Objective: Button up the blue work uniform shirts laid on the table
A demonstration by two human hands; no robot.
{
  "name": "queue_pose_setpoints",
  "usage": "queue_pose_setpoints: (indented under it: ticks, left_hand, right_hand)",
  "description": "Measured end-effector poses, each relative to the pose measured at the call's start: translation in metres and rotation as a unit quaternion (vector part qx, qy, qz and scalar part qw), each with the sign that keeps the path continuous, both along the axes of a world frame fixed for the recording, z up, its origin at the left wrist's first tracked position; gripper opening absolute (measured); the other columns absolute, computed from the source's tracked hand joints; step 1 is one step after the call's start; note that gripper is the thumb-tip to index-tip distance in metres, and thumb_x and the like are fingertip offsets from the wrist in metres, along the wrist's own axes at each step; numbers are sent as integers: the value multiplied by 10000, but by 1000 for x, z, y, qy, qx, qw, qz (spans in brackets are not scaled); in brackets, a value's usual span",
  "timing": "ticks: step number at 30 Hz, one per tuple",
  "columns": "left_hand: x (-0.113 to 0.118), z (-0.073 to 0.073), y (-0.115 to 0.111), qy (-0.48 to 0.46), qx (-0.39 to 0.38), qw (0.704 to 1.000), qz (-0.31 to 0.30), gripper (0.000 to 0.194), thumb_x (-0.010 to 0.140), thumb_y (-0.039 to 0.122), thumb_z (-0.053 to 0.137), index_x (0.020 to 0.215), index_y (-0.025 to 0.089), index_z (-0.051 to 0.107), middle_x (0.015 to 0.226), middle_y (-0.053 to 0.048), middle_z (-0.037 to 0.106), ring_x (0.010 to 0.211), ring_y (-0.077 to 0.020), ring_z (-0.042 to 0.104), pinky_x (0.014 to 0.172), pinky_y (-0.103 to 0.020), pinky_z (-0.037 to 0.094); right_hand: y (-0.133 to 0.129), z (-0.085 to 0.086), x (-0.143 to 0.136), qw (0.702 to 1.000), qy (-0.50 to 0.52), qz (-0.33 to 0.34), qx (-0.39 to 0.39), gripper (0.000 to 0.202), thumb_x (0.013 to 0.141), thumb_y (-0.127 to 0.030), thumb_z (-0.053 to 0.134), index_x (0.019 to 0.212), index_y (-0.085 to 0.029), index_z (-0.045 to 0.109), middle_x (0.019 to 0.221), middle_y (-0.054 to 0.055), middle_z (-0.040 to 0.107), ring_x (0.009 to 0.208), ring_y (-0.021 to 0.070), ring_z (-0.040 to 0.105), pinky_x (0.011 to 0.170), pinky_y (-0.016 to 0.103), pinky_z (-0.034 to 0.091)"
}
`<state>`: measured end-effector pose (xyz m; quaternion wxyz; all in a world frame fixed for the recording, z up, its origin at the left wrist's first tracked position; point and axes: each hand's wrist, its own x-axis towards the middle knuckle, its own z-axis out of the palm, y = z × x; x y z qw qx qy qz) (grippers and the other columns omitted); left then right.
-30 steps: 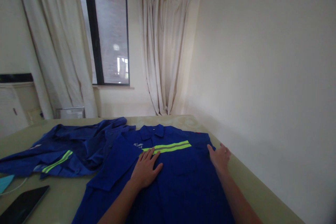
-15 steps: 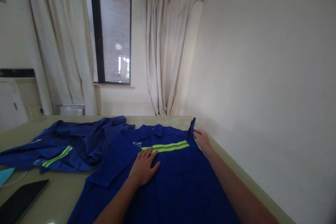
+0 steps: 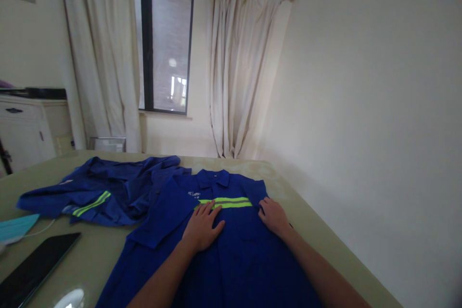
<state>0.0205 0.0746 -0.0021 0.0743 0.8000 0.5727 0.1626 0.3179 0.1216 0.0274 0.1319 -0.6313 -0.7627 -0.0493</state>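
While the left hand point(image 3: 202, 227) lies flat with fingers spread on the blue work jacket point(image 3: 231, 250), the right hand point(image 3: 273, 216) presses its folded right edge (fingertips hard to see). It lies on the table point(image 3: 314, 221), its bottom cut off.

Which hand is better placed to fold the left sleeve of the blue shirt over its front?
Probably the left hand. It rests flat on the shirt beside that spread sleeve. The right hand presses the already folded opposite edge, farther away.
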Motion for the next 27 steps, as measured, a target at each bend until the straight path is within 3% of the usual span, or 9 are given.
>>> queue_pose_setpoints:
  ticks: [5,9,10,12,15,18,20,23,27]
  left_hand:
    - [-1,-1,0,3,2,1000,-1,629,975,622,325,1507,310,451,1630,-57,371,1496,-290,334,1232,-508,231]
    - [-1,-3,1,9,8,1000,3,634,971,631,331,1497,305,468,1618,-67,392,1485,-298,351,1224,-509,245]
    - [0,-3,2,10,9,1000,5,636,970,634,331,1495,304,472,1615,-68,397,1481,-300,357,1221,-510,251]
    - [0,-4,2,10,9,1000,7,638,969,638,329,1492,303,477,1612,-68,402,1476,-302,364,1218,-511,256]
    - [1,-4,1,12,10,1000,6,634,971,638,319,1492,313,474,1616,-59,397,1477,-300,363,1219,-512,253]
    - [0,-6,2,19,8,1000,4,677,970,650,295,1531,290,418,1632,-61,365,1494,-296,337,1231,-506,233]
    - [-1,-8,4,23,6,1000,1,729,967,667,272,1564,257,355,1643,-69,339,1506,-288,317,1241,-493,223]
    - [-3,-10,10,30,4,1000,-5,758,968,677,249,1580,235,320,1654,-70,310,1520,-275,289,1252,-479,208]
    - [-5,-11,20,40,0,999,0,754,976,662,240,1583,221,311,1661,-73,287,1530,-278,262,1257,-488,189]
  right_hand:
    - [4,26,11,994,71,-47,71,350,901,-237,437,1103,-194,719,1118,110,714,1027,263,651,901,348,464]
    - [-20,26,15,984,117,132,-19,309,772,-201,543,966,-259,776,996,53,751,972,253,670,923,338,488]
    - [-24,26,15,979,129,151,-40,310,779,-200,534,962,-262,778,999,51,752,984,253,672,940,340,487]
    - [-22,29,12,980,170,106,-8,359,860,-222,450,1031,-238,766,1063,62,745,1041,243,664,981,340,475]
    - [2,33,-1,972,213,-23,95,502,967,-243,275,1249,-145,678,1272,127,678,1201,244,597,1058,351,421]
    - [34,19,-26,974,195,-66,97,524,993,-329,342,1412,-95,552,1453,174,553,1358,278,479,1149,387,324]
    - [51,0,-43,989,138,-44,34,607,985,-437,424,1495,-108,460,1551,162,449,1436,290,395,1183,408,274]
    - [68,-25,-62,995,70,-36,-57,722,993,-580,377,1543,-112,385,1612,158,350,1499,284,294,1210,434,204]
    - [89,-33,-71,991,61,-70,-96,792,986,-648,321,1550,-94,363,1613,181,335,1497,289,294,1209,457,177]
